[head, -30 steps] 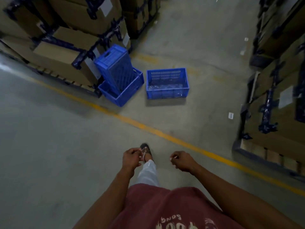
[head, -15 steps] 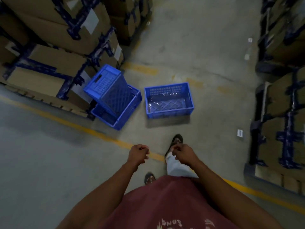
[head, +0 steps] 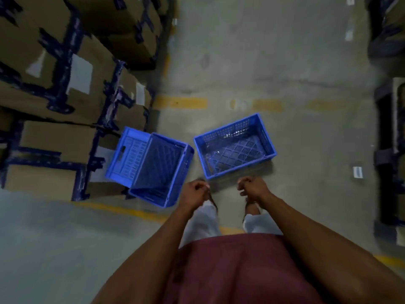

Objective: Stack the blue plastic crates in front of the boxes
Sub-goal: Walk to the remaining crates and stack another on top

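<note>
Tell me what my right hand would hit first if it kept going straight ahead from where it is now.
Probably the near wall of the upright blue crate: the right hand hangs just short of it, holding nothing. Depth is unclear from one view.

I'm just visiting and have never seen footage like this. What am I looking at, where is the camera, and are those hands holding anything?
There is no robot here: a person wears a camera on the head, looking down at their own arms and legs. The left hand and right hand hang loosely curled in front of the body and hold nothing. On the concrete floor sits an open blue crate. Beside it, a tilted crate leans in a third crate, against stacked cardboard boxes. A yellow line runs across the floor.
</note>
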The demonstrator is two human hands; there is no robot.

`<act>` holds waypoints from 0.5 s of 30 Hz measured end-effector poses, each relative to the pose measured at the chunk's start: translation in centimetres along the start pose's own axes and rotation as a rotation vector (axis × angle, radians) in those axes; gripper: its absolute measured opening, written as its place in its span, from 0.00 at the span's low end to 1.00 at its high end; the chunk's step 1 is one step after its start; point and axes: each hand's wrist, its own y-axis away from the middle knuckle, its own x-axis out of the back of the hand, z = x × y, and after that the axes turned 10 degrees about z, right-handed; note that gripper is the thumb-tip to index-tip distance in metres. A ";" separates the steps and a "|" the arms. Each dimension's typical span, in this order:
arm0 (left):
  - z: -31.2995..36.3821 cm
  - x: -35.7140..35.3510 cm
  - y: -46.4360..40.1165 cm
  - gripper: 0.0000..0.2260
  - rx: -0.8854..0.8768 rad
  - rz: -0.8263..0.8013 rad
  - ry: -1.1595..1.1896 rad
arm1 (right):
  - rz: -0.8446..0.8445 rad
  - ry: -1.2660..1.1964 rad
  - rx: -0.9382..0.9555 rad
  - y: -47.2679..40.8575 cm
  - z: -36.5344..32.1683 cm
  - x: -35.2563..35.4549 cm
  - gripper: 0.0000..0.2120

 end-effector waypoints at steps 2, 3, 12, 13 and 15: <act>3.1 0.6 -4.8 0.07 -0.065 -0.030 -0.090 | 0.024 -0.103 -0.080 -2.1 -1.5 -1.0 0.07; 4.3 0.7 -7.5 0.07 -0.081 -0.042 -0.126 | 0.039 -0.139 -0.108 -2.9 -2.3 -1.4 0.08; 10.1 -3.4 -27.3 0.07 -0.071 -0.176 -0.239 | 0.357 -0.171 -0.143 -14.8 -6.7 -2.2 0.03; 10.0 -4.7 -29.2 0.05 -0.042 -0.167 -0.206 | 0.385 -0.126 -0.135 -17.0 -7.2 -2.0 0.03; 8.7 -7.7 -33.3 0.03 0.016 -0.125 -0.127 | 0.411 -0.051 -0.113 -22.2 -7.9 -1.7 0.05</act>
